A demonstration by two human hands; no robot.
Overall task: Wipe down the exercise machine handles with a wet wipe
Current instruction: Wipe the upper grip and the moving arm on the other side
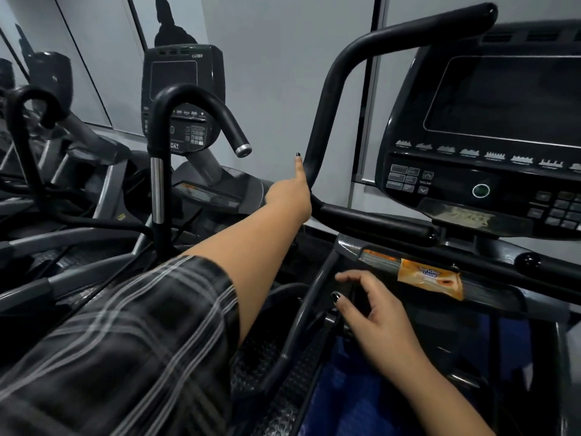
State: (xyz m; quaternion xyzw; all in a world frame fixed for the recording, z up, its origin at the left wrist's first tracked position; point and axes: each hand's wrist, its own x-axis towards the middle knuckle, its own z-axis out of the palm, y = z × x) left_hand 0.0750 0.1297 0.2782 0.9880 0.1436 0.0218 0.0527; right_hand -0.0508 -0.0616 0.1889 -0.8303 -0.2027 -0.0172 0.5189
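Observation:
The machine's long black handle (333, 99) rises from a bend at centre and curves up to the right over the console. My left hand (290, 195) rests against that bend, its index finger stretched up along the bar. The other fingers are hidden behind the hand, and no wipe shows in it. My right hand (375, 309) hovers lower down with fingers apart and nothing in it, just over a thin dark bar (309, 297). An orange wet wipe pack (430, 278) lies on the ledge below the console, to the right of my right hand.
The dark console (490, 127) with its buttons fills the upper right. A short horizontal grip (377, 223) sits under it. A neighbouring machine's hooked handle (188, 99) and console (182, 89) stand at left. Blue fabric (352, 388) shows at the bottom.

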